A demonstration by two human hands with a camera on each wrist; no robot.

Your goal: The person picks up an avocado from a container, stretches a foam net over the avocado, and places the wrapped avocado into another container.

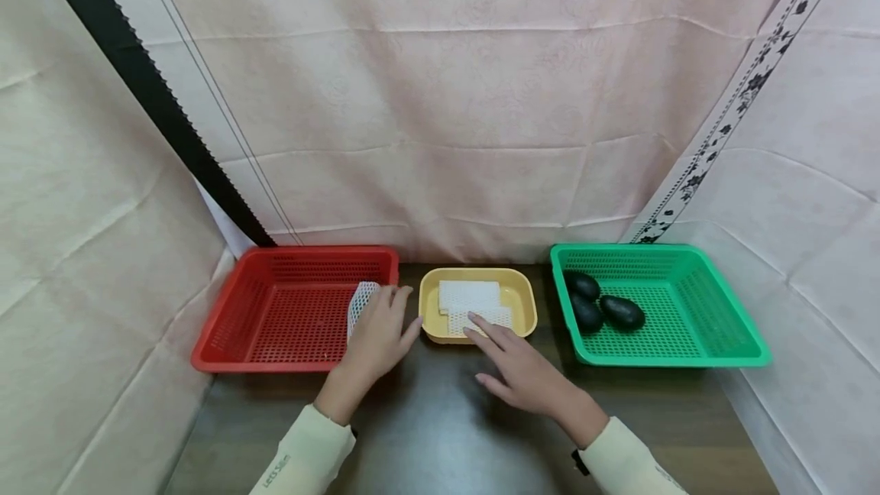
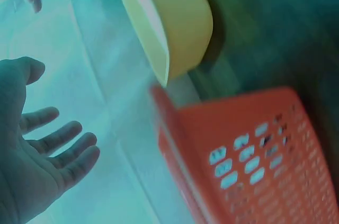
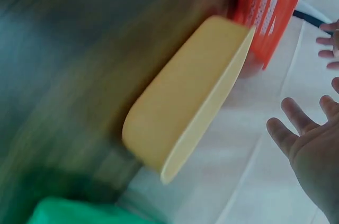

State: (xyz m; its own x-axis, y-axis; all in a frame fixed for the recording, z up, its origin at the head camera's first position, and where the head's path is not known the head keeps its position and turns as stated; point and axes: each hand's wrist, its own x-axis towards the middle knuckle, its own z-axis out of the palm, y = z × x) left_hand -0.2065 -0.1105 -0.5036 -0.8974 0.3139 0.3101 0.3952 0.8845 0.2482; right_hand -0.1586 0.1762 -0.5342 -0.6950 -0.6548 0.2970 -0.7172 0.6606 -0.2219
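Grips nothing with left hand [image 1: 380,334] or right hand [image 1: 519,374]; carries fingers loosely extended and spread on each. Positions left hand over front right corner of red basket [image 1: 296,319], fingertips toward yellow tray [image 1: 520,304]. Shows left fingers apart from red basket and yellow tray in left wrist view. Positions right hand at front edge of yellow tray, fingertips over front white net [image 1: 496,318] in head view. Shows right fingers apart from yellow tray wall in right wrist view. Contains 2 white pieces in yellow tray: lays front white net nearer to sleeves [image 1: 302,449] and rear white net [image 1: 470,294] just behind, close against it. Contains 1 other white net [image 1: 360,302] inside red basket at right wall, partly hidden behind left hand. Contains 3 dark oval fruits [image 1: 622,314] in green basket [image 1: 677,327], grouped toward left wall. Aligns red basket, yellow tray and green basket left to right on dark table [image 1: 440,422], before pale cloth [image 1: 447,98].
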